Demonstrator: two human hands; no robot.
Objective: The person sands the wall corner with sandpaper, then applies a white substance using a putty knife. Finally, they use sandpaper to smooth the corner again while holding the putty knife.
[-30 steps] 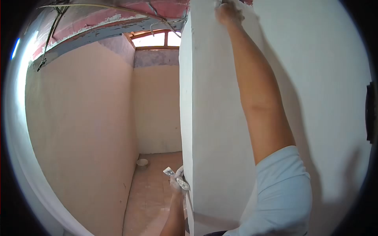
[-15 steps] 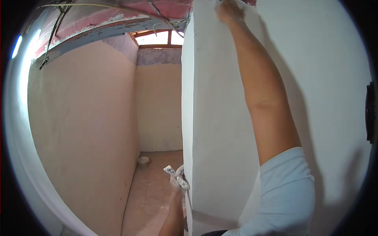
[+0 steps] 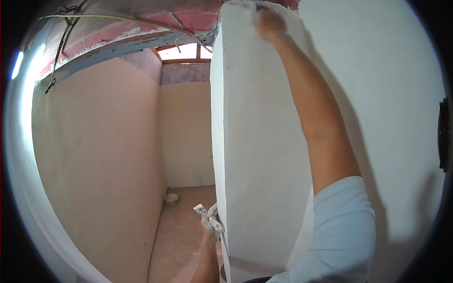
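My left hand [image 3: 208, 224], coated in white powder, is low beside the corner of the white wall [image 3: 264, 155]. Its fingers are closed around a putty knife [image 3: 200, 209] smeared with white; the tool slants across the fist. High up, my right hand [image 3: 271, 24] is at the top of the same white wall, the arm stretched upward. It is blurred, with the fingers curled. A greyish, flat shape shows at its fingertips against the wall, too smeared to name.
Left of the white wall is a narrow passage with a beige wall [image 3: 104, 155] and a tiled floor [image 3: 179, 240]. A white bowl [image 3: 171, 198] stands on that floor. Cables [image 3: 118, 20] hang under the peeling ceiling beam [image 3: 113, 48]. A window [image 3: 181, 52] is at the back.
My right hand has shifted slightly down from the top edge, and the flat shape at its fingers shows more. The view has tilted up and turned slightly right. My left hand keeps its hold.
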